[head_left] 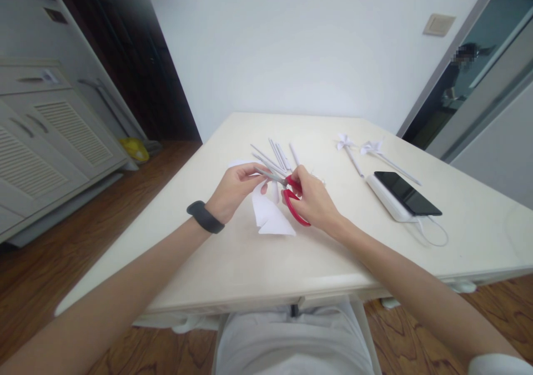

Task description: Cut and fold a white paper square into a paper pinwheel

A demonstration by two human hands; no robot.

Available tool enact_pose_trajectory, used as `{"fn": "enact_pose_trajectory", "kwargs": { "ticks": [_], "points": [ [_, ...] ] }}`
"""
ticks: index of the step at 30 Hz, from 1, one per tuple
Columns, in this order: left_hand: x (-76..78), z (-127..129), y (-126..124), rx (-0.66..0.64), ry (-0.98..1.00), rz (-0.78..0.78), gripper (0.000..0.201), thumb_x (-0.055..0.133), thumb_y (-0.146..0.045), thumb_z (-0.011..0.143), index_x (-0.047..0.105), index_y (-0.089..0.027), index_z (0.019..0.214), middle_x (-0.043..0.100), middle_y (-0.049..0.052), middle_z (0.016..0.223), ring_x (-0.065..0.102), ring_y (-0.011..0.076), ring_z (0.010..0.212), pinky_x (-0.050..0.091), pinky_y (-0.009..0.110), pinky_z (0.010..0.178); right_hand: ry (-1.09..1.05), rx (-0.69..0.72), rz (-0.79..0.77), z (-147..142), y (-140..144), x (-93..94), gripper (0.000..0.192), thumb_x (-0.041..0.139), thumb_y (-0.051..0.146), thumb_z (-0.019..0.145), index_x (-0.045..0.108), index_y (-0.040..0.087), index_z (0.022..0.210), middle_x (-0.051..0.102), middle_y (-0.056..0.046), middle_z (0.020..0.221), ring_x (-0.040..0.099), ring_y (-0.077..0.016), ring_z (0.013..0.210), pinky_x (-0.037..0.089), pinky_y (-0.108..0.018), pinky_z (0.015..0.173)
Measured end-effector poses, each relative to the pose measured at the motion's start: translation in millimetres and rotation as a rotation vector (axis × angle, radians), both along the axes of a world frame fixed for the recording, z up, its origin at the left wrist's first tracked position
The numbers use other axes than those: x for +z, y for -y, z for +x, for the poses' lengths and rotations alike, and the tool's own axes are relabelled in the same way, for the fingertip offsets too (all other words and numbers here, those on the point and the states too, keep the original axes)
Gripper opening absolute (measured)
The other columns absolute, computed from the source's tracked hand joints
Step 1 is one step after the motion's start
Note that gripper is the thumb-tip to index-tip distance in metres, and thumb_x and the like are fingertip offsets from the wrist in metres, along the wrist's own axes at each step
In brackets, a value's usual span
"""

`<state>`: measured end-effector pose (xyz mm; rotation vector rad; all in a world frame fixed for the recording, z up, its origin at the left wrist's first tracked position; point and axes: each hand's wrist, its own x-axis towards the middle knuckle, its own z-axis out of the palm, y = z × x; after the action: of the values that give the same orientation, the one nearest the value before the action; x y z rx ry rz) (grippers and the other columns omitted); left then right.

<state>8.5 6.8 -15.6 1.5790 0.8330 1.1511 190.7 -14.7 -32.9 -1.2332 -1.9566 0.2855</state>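
My right hand is closed around the red handles of a pair of scissors, whose blades point left and stand apart. Between finger and thumb, my left hand pinches a sheet of white paper close to the blades. A slit splits the lower part of this paper, which hangs over the table. Just beyond both hands lie several thin rolled paper sticks. Part of another white paper piece shows behind my left hand.
Two paper pinwheels on sticks lie on the right of the white table. Nearer me, a black phone rests on a white block with a cable. A wall stands behind; another person appears through the doorway.
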Motion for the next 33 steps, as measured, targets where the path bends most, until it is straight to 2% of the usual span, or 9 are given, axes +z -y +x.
{"fn": "enact_pose_trajectory", "kwargs": {
  "ticks": [7, 26, 33],
  "points": [
    [1.8, 1.4, 1.3, 0.002, 0.021, 0.000, 0.007, 0.064, -0.022, 0.072, 0.065, -0.017, 0.077, 0.053, -0.003, 0.055, 0.046, 0.0091, 0.051, 0.034, 0.022, 0.049, 0.010, -0.033, -0.005, 0.2, 1.7, 1.2, 0.019, 0.051, 0.025, 0.072, 0.033, 0.024, 0.079, 0.051, 0.002, 0.067, 0.046, -0.0164, 0.057, 0.033, -0.028, 0.052],
    [3.5, 2.6, 2.5, 0.004, 0.035, -0.018, 0.007, 0.065, -0.020, 0.072, 0.064, -0.015, 0.076, 0.051, -0.003, 0.053, 0.042, 0.0070, 0.047, 0.030, 0.021, 0.045, 0.007, -0.015, -0.004, 0.5, 2.5, 1.0, 0.020, 0.051, 0.024, 0.071, 0.032, 0.023, 0.078, 0.050, 0.004, 0.065, 0.045, -0.0152, 0.057, 0.033, -0.027, 0.053],
    [2.8, 2.0, 1.0, -0.014, 0.051, 0.020, 0.006, 0.065, -0.018, 0.071, 0.065, -0.014, 0.075, 0.052, -0.003, 0.054, 0.042, 0.0073, 0.047, 0.031, 0.022, 0.048, 0.005, 0.011, 0.007, -0.4, 3.2, 1.8, 0.019, 0.050, 0.025, 0.072, 0.033, 0.023, 0.081, 0.053, 0.002, 0.072, 0.048, -0.0161, 0.060, 0.035, -0.028, 0.055]
  ]
}}
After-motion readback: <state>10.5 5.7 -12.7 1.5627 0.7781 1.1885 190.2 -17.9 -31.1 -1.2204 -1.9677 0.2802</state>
